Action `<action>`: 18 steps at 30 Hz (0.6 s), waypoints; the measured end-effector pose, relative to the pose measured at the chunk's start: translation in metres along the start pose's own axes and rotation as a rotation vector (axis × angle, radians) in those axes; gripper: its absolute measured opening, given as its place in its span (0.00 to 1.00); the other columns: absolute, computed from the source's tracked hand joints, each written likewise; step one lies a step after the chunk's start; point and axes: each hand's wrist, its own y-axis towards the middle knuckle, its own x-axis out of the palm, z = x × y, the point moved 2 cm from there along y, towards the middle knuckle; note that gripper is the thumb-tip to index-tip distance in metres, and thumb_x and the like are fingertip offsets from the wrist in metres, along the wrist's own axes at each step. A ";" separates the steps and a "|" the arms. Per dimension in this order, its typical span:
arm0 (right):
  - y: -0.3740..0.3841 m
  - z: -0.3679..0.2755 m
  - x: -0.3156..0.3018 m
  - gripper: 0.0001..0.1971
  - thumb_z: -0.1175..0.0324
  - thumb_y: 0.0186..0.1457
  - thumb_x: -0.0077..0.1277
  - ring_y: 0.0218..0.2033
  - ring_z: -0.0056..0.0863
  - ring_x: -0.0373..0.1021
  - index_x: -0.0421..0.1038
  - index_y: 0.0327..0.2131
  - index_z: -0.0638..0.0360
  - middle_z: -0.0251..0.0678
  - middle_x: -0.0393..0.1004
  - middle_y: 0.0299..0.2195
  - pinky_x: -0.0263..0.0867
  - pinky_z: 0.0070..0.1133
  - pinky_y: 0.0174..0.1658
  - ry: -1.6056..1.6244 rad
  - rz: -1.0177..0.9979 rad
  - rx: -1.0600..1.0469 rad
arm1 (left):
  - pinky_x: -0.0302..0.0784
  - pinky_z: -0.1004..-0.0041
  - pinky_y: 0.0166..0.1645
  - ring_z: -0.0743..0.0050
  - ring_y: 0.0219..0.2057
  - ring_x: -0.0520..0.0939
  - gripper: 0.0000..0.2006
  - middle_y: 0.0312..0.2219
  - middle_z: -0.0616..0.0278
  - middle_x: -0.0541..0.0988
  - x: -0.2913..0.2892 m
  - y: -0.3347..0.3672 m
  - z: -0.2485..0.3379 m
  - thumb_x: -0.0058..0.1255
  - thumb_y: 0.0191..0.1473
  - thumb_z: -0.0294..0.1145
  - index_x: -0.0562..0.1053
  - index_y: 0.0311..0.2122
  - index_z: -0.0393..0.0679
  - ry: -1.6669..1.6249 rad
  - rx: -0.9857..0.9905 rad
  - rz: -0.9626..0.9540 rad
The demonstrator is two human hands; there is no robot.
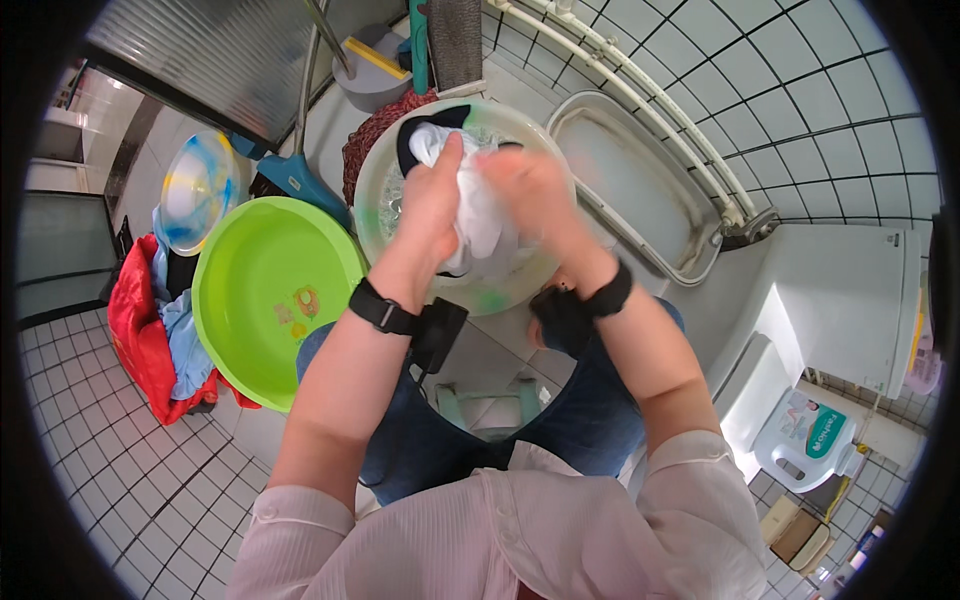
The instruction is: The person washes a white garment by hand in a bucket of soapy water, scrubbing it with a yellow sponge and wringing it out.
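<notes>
My left hand [432, 195] pinched round white-and-black cloth [480, 215], bunched over sudsy pale basin [367, 215]; my right hand [530, 190] blurred at same cloth, can't tell its grip; green tub [255, 300] beside basin

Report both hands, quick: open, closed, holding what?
Left hand: closed, holding white cloth.
Right hand: motion-blurred at the cloth; grip can't be told.

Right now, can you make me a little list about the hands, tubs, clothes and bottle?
Left hand: gripping white cloth
Right hand: at the same cloth, blurred; grip unclear
Pale round basin: under both hands, bubbly water inside
Green tub: left of the basin
Clothes: red fabric and blue fabric, left of the green tub
Bottle: pale, with handle, lower right
</notes>
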 end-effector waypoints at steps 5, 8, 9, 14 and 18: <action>0.028 0.022 -0.003 0.15 0.61 0.48 0.41 0.17 0.44 0.66 0.66 0.14 0.58 0.44 0.67 0.14 0.61 0.32 0.19 -0.528 0.336 -0.032 | 0.70 0.71 0.37 0.72 0.31 0.74 0.17 0.30 0.64 0.73 0.027 -0.019 -0.017 0.39 0.54 0.48 0.68 0.35 0.43 -0.058 -0.066 -0.053; -0.006 0.010 0.032 0.21 0.58 0.53 0.36 0.17 0.46 0.64 0.66 0.15 0.63 0.49 0.65 0.14 0.59 0.33 0.21 -0.595 0.201 -0.098 | 0.69 0.68 0.39 0.69 0.33 0.74 0.19 0.32 0.61 0.73 0.016 -0.019 0.001 0.38 0.54 0.50 0.67 0.36 0.43 -0.146 -0.154 0.080; -0.016 0.007 0.040 0.21 0.58 0.53 0.36 0.18 0.46 0.65 0.67 0.16 0.63 0.50 0.65 0.15 0.59 0.34 0.22 -0.722 0.132 -0.178 | 0.69 0.67 0.40 0.68 0.33 0.74 0.19 0.32 0.61 0.73 0.015 -0.020 0.008 0.38 0.53 0.51 0.67 0.36 0.43 -0.175 -0.207 0.142; 0.009 0.015 0.012 0.18 0.61 0.53 0.36 0.18 0.47 0.65 0.67 0.17 0.62 0.49 0.67 0.16 0.62 0.37 0.24 -0.811 0.140 -0.133 | 0.69 0.70 0.36 0.71 0.31 0.73 0.17 0.31 0.62 0.72 0.017 -0.013 -0.021 0.40 0.54 0.45 0.67 0.37 0.40 -0.067 -0.101 0.154; 0.002 0.013 0.032 0.12 0.65 0.46 0.42 0.16 0.40 0.68 0.67 0.14 0.58 0.43 0.68 0.13 0.64 0.30 0.19 -1.008 0.249 -0.175 | 0.69 0.69 0.34 0.69 0.30 0.73 0.17 0.31 0.60 0.72 0.007 -0.004 -0.017 0.39 0.54 0.44 0.67 0.37 0.37 -0.102 -0.015 0.083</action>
